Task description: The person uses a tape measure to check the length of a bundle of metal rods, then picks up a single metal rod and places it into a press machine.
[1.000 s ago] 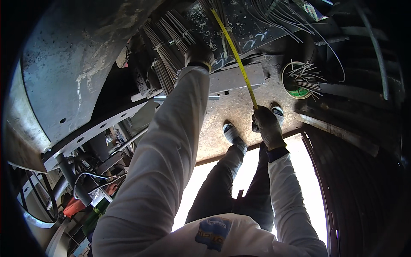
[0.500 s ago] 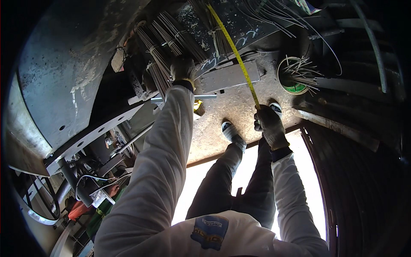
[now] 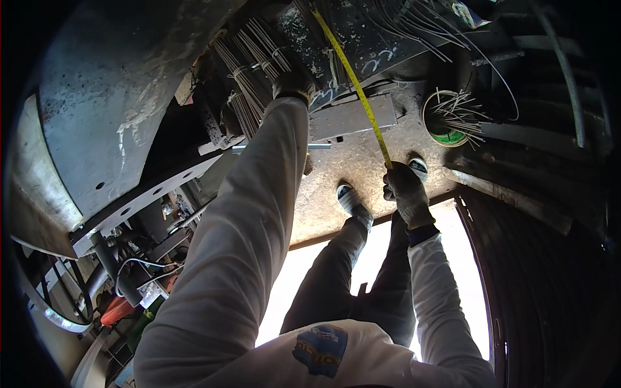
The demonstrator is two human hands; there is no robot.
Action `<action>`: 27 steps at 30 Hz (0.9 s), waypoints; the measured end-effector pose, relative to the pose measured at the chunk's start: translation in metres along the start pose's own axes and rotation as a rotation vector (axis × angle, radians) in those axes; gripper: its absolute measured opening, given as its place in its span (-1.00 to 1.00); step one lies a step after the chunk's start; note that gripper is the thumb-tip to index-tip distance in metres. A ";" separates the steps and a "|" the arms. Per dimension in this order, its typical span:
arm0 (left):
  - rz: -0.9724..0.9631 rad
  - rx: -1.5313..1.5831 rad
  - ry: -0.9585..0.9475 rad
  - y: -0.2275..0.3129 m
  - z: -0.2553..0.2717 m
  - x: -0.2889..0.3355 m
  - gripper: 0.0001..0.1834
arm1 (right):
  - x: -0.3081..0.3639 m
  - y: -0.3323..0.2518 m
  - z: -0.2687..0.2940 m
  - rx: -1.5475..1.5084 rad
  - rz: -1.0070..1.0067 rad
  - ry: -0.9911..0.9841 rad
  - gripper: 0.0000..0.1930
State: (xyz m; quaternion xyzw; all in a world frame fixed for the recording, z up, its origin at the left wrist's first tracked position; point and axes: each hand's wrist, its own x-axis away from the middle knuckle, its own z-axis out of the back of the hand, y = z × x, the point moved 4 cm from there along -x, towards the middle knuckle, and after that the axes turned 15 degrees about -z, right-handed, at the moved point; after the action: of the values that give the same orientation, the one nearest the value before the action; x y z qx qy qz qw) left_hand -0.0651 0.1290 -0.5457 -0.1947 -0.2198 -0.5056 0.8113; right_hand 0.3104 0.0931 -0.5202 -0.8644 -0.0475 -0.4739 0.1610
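My right hand (image 3: 409, 191), in a grey work glove, is closed on the near end of a tape measure (image 3: 357, 87). The yellow blade runs stretched out from it, away toward a dark metal surface (image 3: 388, 55) at the top. My gloved left hand (image 3: 292, 85) reaches far forward beside bundles of thin metal rods (image 3: 242, 76) tied with wire. Shadow and the glove hide its fingers, so I cannot tell whether it holds anything. A second tied rod bundle (image 3: 265, 52) lies just beyond it.
A round bucket (image 3: 446, 138) with loose thin rods stands on the floor at right. Loose bent rods (image 3: 414, 29) lie on the far surface. A flat metal plate (image 3: 352, 119) is ahead of my feet. Large steel sheeting (image 3: 129, 84) and cluttered tools fill the left.
My left hand has shifted slightly right and farther forward, along the rod bundles. My right hand stays almost in place, with the tape still stretched out.
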 end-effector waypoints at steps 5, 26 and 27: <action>0.186 0.162 0.086 -0.009 -0.003 -0.001 -0.52 | -0.001 0.003 -0.008 0.077 0.018 -0.017 -0.79; -0.354 -0.301 -0.103 -0.023 0.002 0.009 -0.68 | 0.021 0.001 0.007 0.165 0.104 0.001 -0.80; -0.352 -0.303 -0.103 -0.027 0.001 0.017 -0.68 | 0.020 0.002 0.007 0.164 0.104 -0.001 -0.80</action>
State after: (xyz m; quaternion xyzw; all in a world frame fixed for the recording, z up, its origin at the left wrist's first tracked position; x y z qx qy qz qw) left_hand -0.0836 0.1060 -0.5329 -0.2985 -0.2132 -0.6559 0.6598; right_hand 0.3275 0.0922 -0.5073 -0.8499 -0.0412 -0.4589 0.2556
